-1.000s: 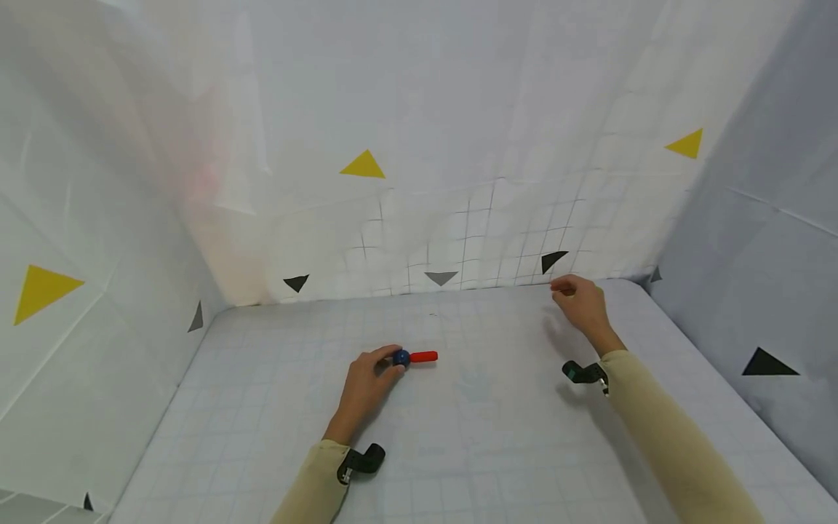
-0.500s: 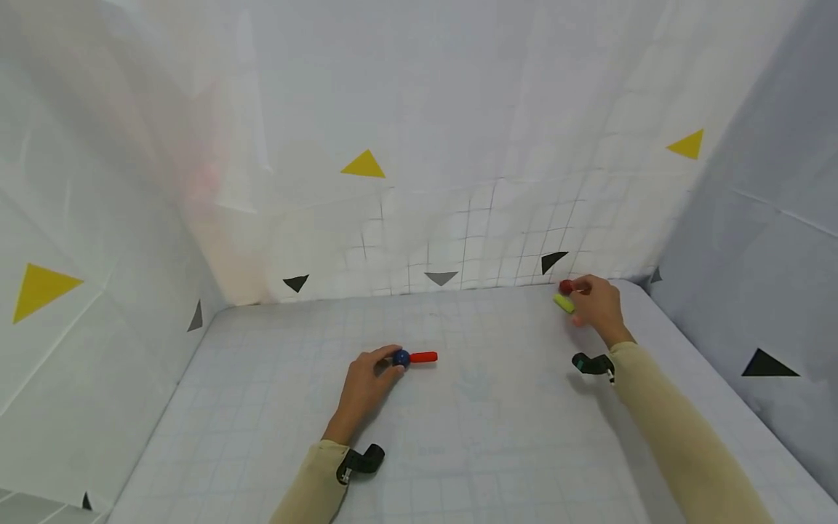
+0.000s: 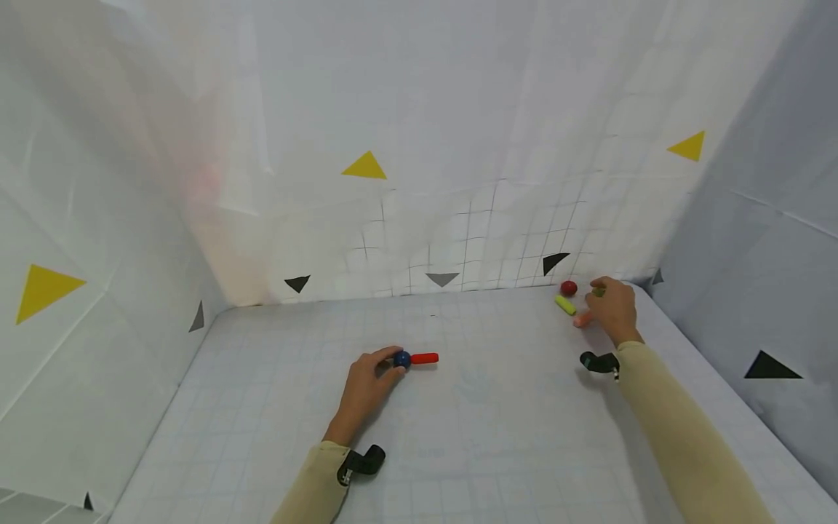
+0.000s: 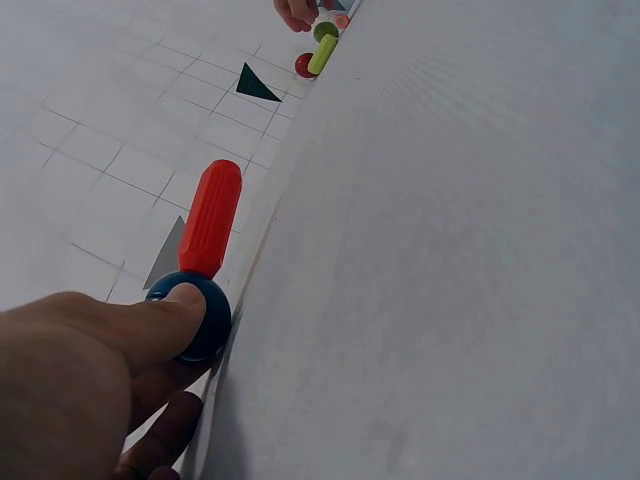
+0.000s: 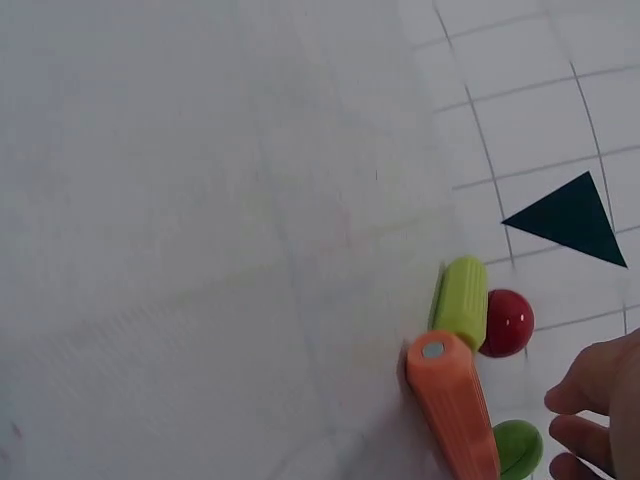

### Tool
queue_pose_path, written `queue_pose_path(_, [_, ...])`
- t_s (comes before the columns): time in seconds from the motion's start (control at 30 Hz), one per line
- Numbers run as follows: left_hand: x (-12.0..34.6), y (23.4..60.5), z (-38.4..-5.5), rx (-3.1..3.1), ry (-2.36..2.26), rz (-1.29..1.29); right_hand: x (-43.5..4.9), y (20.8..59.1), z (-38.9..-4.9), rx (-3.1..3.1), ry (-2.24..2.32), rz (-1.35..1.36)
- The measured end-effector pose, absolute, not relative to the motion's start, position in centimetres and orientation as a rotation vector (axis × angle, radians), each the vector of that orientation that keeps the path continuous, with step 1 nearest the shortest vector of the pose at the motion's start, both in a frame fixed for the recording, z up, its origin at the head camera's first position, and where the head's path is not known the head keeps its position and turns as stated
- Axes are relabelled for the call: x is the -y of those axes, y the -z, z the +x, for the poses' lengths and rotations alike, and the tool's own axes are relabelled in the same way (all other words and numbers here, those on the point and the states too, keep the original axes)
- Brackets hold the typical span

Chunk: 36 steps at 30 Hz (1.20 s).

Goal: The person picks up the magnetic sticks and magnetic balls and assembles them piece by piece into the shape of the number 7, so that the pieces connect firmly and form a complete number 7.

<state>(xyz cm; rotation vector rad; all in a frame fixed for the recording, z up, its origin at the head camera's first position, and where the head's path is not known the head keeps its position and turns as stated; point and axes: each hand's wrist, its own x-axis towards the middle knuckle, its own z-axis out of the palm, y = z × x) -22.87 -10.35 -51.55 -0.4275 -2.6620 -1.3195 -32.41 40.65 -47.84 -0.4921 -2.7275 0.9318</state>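
My left hand [image 3: 363,389] pinches a blue ball [image 3: 402,359] between thumb and fingers on the white surface. From that ball a red ribbed rod [image 3: 425,358] points to the right, its end against the ball. My right hand [image 3: 615,306] is at the far right, fingers loosely bent close to a green ball [image 5: 518,450]. In the right wrist view, a small gap separates the visible fingers from that ball. Beside it lies an orange rod [image 5: 450,400] with a metal disc at its end. A yellow-green rod [image 5: 462,300] and a red ball [image 5: 510,322] are grouped with it.
White sheeting forms a back wall [image 3: 471,109] and side walls around the table [image 3: 497,437]. Yellow, black and grey triangles mark the sheeting, such as a black triangle [image 3: 556,263] just above the far pieces. Each wrist carries a small black camera [image 3: 366,460].
My right hand has moved right, away from the red ball and to the green ball. The red ball and both far rods have come into view. My left hand holds still.
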Motion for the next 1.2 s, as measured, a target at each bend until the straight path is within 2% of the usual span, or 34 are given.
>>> queue_pose_path(0.37, [10.3,51.7,-22.9,2.655,1.320,-0.440,-42.9,47.4,-32.7,2.864,-0.835,-0.515])
queue_pose_path(0.67, [10.3,51.6,-22.9,2.658,1.320,-0.418,-43.4,47.4,-32.9,2.906,-0.663,-0.406])
queue_pose_path(1.2, [10.5,51.5,-22.9,2.647,1.356,-0.431,-43.5,47.8,-32.9,2.897,-0.874,-0.526])
